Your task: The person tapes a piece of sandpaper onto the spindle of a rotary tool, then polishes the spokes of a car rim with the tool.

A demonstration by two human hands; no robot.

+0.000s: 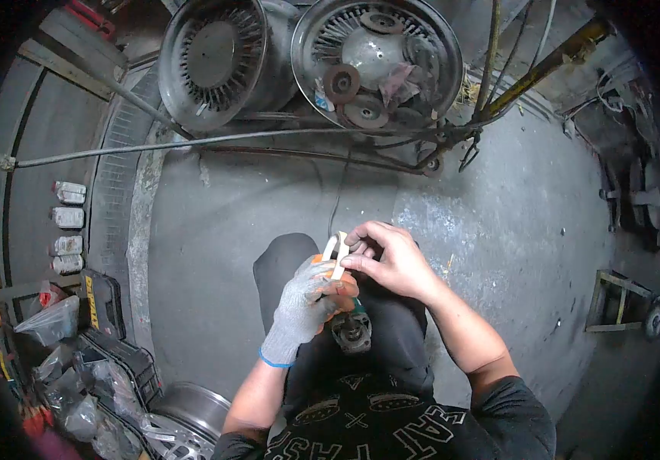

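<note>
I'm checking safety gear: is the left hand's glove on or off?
On: the grey glove covers the left hand, its blue cuff showing.

Single view, worn on your head: looks forward and steeply down, your shirt (361, 425) front filling the bottom edge. Lens very wide; edges bow, corners go black. Your left hand (299, 303) and right hand (397, 264) sit close in, just below mid-frame, seen from above. Wheel rims (211, 57) farther out, cropped by the top edge. Coverage sideways: white bottles (68, 218) at picture left to a metal frame (615, 328) at picture right.
</note>
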